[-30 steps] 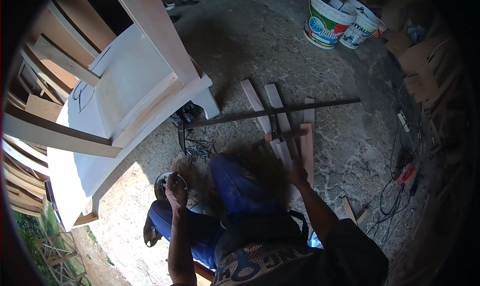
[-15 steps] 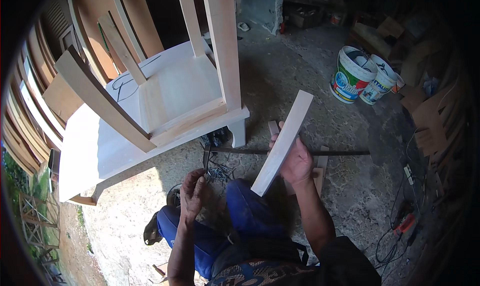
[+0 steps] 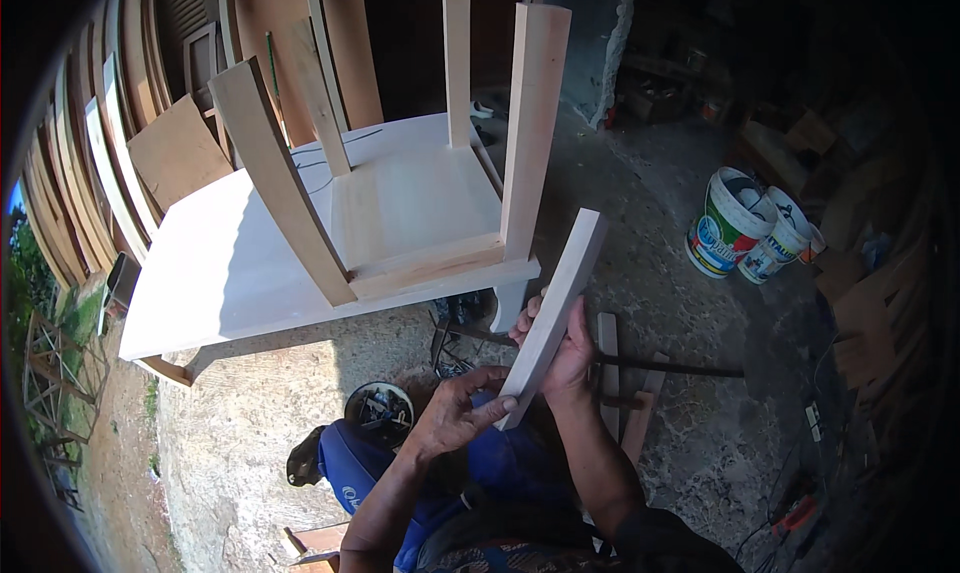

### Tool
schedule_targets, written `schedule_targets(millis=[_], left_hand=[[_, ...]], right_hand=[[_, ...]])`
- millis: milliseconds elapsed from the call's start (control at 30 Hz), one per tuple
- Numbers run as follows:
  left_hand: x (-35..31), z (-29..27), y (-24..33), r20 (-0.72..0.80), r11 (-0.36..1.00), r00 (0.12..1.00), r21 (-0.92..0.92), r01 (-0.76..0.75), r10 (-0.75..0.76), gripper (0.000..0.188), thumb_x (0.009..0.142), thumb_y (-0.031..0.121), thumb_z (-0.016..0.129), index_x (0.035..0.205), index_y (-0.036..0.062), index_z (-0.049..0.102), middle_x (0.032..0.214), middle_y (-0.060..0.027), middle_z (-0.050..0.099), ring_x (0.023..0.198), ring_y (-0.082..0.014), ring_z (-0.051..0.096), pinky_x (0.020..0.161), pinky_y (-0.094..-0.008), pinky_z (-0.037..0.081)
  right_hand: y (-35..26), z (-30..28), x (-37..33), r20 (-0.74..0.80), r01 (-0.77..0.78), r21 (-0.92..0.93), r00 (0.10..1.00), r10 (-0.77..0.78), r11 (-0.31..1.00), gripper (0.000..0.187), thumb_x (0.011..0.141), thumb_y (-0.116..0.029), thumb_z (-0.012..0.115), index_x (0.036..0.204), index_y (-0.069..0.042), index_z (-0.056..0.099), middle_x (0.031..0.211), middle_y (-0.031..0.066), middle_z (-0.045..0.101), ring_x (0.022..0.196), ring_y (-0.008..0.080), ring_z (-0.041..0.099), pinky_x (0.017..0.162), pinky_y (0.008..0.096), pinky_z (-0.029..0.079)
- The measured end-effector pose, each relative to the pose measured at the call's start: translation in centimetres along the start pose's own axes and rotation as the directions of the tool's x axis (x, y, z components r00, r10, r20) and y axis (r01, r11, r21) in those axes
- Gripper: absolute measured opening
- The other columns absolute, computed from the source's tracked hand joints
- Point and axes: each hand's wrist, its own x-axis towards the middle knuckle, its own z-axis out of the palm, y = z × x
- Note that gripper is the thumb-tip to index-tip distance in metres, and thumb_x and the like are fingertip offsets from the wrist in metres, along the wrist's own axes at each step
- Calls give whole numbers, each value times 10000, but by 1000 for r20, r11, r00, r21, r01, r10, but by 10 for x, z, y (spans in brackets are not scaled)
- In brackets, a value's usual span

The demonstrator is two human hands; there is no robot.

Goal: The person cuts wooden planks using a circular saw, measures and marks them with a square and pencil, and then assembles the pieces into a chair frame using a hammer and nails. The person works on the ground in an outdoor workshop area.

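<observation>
A pale, squared length of wood (image 3: 556,318) slants up and away from me, held between both hands above my knees. My left hand (image 3: 462,411) pinches its near end, thumb on the side and fingers at the edge. Beneath its middle, my right hand (image 3: 568,358) cradles it with the fingers curled round from the left. Beyond the hands, an upturned wooden chair or stool frame (image 3: 430,273) stands with legs pointing up on a white tabletop (image 3: 200,293).
Nails and a dark bowl (image 3: 380,408) are near my left knee. A long dark metal bar (image 3: 680,367) crosses the floor beside wooden strips (image 3: 608,358). Paint buckets (image 3: 728,228) stand at right; a red power tool (image 3: 795,513) and cables lie lower right. Boards (image 3: 180,153) lean at left.
My left hand has come up and right from near the metal bar to the wood's near end. The wood is lower and steeper, and my right hand has shifted slightly left. The view has shifted.
</observation>
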Motion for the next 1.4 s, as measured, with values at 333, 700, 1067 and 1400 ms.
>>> schedule_targets(millis=[333,700,1067,1400], left_hand=[[5,-9,6,-250,995,968,94,28,-3,494,922,266,729,1307,5,562,1126,-169,686,1075,-288,654,944,-424,498],[6,-114,79,-555,605,564,787,119,611,666,898,239,730,1478,63,455,1507,-180,457,1391,-360,428,1157,-503,329],[23,-243,89,-780,910,469,370,-187,414,727,924,318,715,1523,66,390,1544,-179,412,1425,-354,397,1165,-515,334],[67,-297,129,-602,932,711,241,-272,363,682,896,210,761,1455,42,408,1261,-137,583,1206,-244,549,1030,-416,450]], right_hand=[[10,23,24,87,85,-456,995,-51,886,652,1028,-543,486,1421,-26,433,1067,73,623,930,173,612,869,367,513],[12,90,86,34,187,-307,982,-185,933,456,975,-297,697,1307,-73,479,1216,51,576,1131,170,588,967,391,528],[15,157,153,49,245,-56,969,-243,968,479,967,-332,692,1305,-78,465,1262,91,563,1234,219,583,1072,416,517],[29,174,193,85,193,-89,979,-186,977,493,930,-396,728,1221,-90,472,1214,66,513,1193,201,576,1088,420,503]])
